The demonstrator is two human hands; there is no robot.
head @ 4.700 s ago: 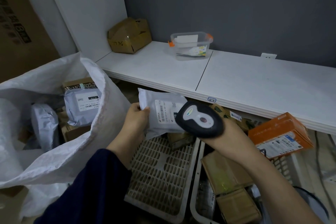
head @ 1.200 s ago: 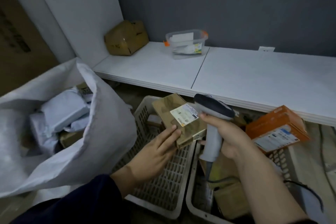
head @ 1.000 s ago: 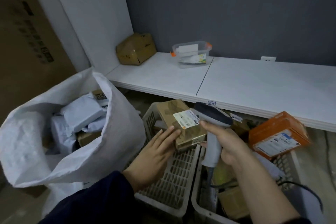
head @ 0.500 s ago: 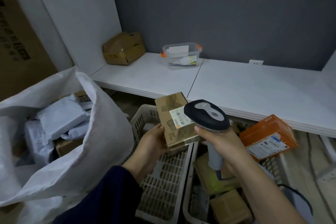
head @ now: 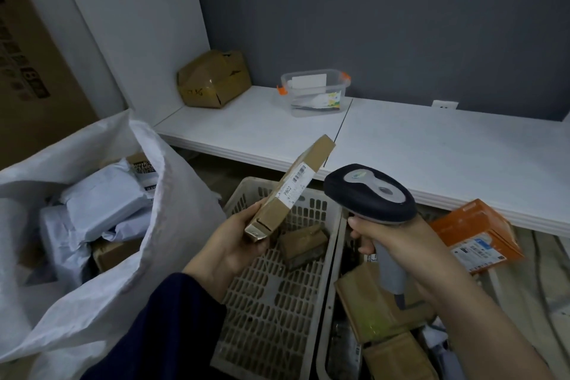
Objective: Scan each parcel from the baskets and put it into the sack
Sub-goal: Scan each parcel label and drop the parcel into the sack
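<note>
Above the left basket [head: 271, 318], the left hand [head: 234, 244] grips a flat brown parcel [head: 293, 185] by its lower end, tilted, the barcode label on its narrow side turned toward the scanner [head: 370, 197] just beside it. The right hand [head: 398, 241] is wrapped round the scanner's handle. One small brown parcel [head: 303, 244] lies in the left basket. The right basket [head: 327, 311] holds at least two brown parcels [head: 367, 308] – its depths are too dark to count further. An orange box [head: 475, 234] rests at its far side. At left, the open white sack [head: 92, 302] holds several grey mailers [head: 101, 197] and what looks like a carton [head: 114, 253]. On the counter [head: 431, 145] behind – one cardboard box [head: 212, 80] and one clear tub [head: 314, 92].
</note>
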